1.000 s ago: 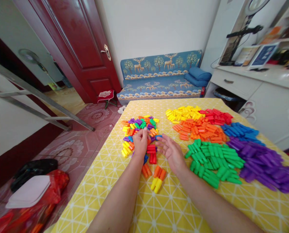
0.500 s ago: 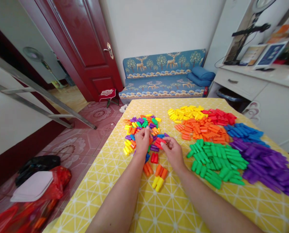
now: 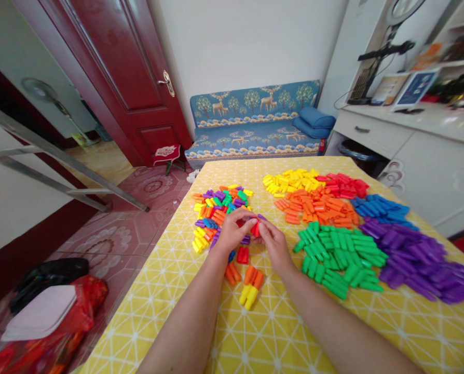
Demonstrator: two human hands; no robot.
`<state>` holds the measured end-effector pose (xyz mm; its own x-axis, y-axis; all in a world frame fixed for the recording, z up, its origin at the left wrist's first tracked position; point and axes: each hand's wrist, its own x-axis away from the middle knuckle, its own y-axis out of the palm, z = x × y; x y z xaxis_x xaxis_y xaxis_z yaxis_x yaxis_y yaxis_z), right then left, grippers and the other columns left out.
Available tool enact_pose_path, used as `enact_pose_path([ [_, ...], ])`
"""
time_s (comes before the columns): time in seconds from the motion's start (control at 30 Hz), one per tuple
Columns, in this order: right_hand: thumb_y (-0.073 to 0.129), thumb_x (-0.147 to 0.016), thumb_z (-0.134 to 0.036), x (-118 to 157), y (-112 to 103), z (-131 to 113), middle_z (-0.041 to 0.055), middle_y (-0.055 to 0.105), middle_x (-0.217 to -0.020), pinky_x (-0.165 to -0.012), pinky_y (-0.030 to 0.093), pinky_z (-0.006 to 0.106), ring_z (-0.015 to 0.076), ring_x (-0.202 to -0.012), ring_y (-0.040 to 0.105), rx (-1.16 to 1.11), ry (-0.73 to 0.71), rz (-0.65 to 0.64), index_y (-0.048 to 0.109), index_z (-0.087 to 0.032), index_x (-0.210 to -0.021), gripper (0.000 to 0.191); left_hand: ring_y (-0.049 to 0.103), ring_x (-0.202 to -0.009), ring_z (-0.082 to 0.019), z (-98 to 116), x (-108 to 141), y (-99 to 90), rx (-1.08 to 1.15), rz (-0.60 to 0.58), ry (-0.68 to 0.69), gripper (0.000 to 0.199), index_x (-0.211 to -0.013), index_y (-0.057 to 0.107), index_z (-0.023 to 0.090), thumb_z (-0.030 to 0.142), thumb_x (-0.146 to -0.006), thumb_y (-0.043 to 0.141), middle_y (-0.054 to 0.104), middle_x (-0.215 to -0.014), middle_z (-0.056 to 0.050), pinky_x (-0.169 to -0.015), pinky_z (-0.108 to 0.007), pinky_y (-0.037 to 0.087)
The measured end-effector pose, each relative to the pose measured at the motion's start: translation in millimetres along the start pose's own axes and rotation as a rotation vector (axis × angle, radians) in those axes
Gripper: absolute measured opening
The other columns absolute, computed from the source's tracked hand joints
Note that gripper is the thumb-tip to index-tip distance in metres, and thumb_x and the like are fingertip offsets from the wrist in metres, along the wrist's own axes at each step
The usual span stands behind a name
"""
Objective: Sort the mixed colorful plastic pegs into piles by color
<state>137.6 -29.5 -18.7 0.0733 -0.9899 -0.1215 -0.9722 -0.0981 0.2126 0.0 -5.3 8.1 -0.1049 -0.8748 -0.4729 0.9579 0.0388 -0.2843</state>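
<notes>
Between my two hands is a red plastic piece, pinched by the fingertips of both. My left hand is closed on its left side, over the edge of a mixed-colour pile. My right hand grips it from the right. Just below lie a red pair of tubes and an orange pair. Nearer me sits an orange and yellow joined piece. My fingers partly hide the held piece and some of the pile.
Sorted heaps lie on the right: yellow, red, orange, blue, green and purple. A yellow patterned cloth covers the table. A blue sofa stands behind; a ladder leans at left.
My left hand has come off the mixed pile and moved right to the red piece. Both hands now meet at it. The view has shifted slightly.
</notes>
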Motion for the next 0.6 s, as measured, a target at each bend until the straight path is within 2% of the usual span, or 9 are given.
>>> enact_pose_path([
  [0.13,0.064,-0.078,-0.045,6.0,5.3,0.6,-0.002,0.06,-0.067,-0.056,0.045,0.025,0.0133,-0.06,0.054,0.15,-0.075,-0.034,0.062,-0.019,-0.077,0.026,0.06,-0.072,-0.016,1.2,0.0,-0.3,0.001,0.035,-0.029,0.019,-0.075,0.07,0.015,0.035,-0.075,0.07,0.067,-0.077,-0.006,-0.066,-0.026,0.047],
  [0.23,0.066,-0.076,-0.043,3.7,0.5,-14.8,-0.0017,0.063,-0.071,-0.052,0.041,0.024,0.0124,-0.057,0.053,0.113,-0.069,0.049,0.062,-0.02,-0.092,0.029,0.06,-0.07,-0.015,0.8,0.5,-0.9,0.027,0.023,-0.07,0.022,-0.079,0.07,0.015,0.037,-0.08,0.064,0.068,-0.076,-0.005,-0.066,-0.025,0.047],
  [0.3,0.068,-0.073,-0.042,-9.7,-16.2,-34.2,-0.0005,0.065,-0.075,-0.051,0.042,0.023,0.0123,-0.058,0.055,0.11,-0.101,0.143,0.06,-0.02,-0.102,0.037,0.059,-0.068,-0.014,-1.5,0.7,-1.4,0.018,0.023,-0.083,0.026,-0.08,0.07,0.015,0.038,-0.084,0.06,0.068,-0.075,-0.005,-0.064,-0.025,0.046],
  [0.37,0.071,-0.07,-0.04,-35.9,-47.2,-56.0,-0.0001,0.065,-0.073,-0.05,0.042,0.022,0.0119,-0.058,0.056,0.17,-0.156,0.244,0.059,-0.019,-0.102,0.04,0.058,-0.066,-0.014,-4.8,0.6,-1.7,-0.003,0.036,-0.088,0.028,-0.078,0.069,0.015,0.04,-0.085,0.057,0.068,-0.073,-0.004,-0.062,-0.024,0.045],
  [0.43,0.071,-0.069,-0.037,-71.6,-90.0,-74.6,-0.0003,0.063,-0.07,-0.049,0.042,0.022,0.0117,-0.056,0.057,0.246,-0.213,0.397,0.06,-0.017,-0.1,0.039,0.058,-0.065,-0.014,-7.7,0.2,-1.7,-0.017,0.044,-0.092,0.029,-0.077,0.069,0.015,0.04,-0.085,0.057,0.067,-0.071,-0.004,-0.061,-0.024,0.044],
  [0.53,0.067,-0.071,-0.029,-124.9,-158.1,-91.1,0.0018,0.061,-0.066,-0.048,0.042,0.024,0.0112,-0.051,0.055,0.465,-0.138,0.638,0.058,-0.013,-0.093,0.028,0.058,-0.066,-0.014,-9.6,-0.4,-1.7,-0.041,0.043,-0.084,0.029,-0.076,0.069,0.015,0.039,-0.085,0.057,0.067,-0.071,-0.004,-0.062,-0.024,0.044],
  [0.6,0.065,-0.072,-0.027,-149.8,-194.5,-96.5,0.0037,0.058,-0.059,-0.048,0.043,0.03,0.0139,-0.048,0.055,0.527,-0.157,0.642,0.058,-0.01,-0.086,0.023,0.058,-0.065,-0.014,-9.7,-0.7,-1.8,-0.053,0.035,-0.078,0.029,-0.075,0.068,0.015,0.039,-0.085,0.056,0.066,-0.07,-0.004,-0.061,-0.024,0.044],
])
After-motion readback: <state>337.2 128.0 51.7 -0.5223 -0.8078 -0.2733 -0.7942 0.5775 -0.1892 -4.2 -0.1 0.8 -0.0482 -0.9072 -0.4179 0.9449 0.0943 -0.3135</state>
